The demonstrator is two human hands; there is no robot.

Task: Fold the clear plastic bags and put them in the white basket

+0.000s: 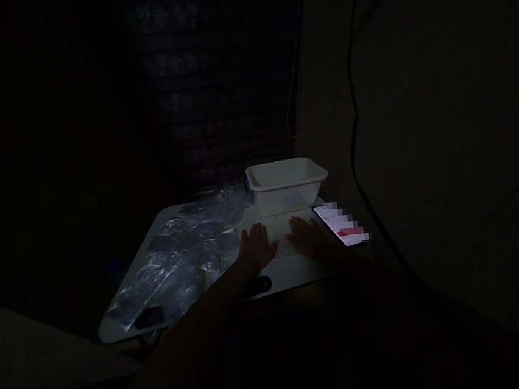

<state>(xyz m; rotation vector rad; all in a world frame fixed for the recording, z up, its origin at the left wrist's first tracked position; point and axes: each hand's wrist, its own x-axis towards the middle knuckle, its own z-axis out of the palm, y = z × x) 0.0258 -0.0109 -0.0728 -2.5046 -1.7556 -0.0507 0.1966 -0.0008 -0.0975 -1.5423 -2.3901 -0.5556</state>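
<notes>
In dim light, my left hand (258,248) rests palm down on a pale table (289,270), fingers spread, with nothing in it. My right hand (308,236) lies flat on the same surface a short way to the right, its fingers also apart. Just beyond both hands stands a white rectangular tub (289,194); the part of its inside that shows is bare. Crumpled clear plastic bags (195,249) spread over the table to the left of my left hand. A phone (340,223) with a lit screen lies to the right of my right hand.
A dark oval spot (262,284) sits near the table's front edge, and a dark flat object (151,317) lies at its front left corner. A dark cable (353,112) runs down the right wall. Behind the table is a dark slatted blind or shutter (227,100).
</notes>
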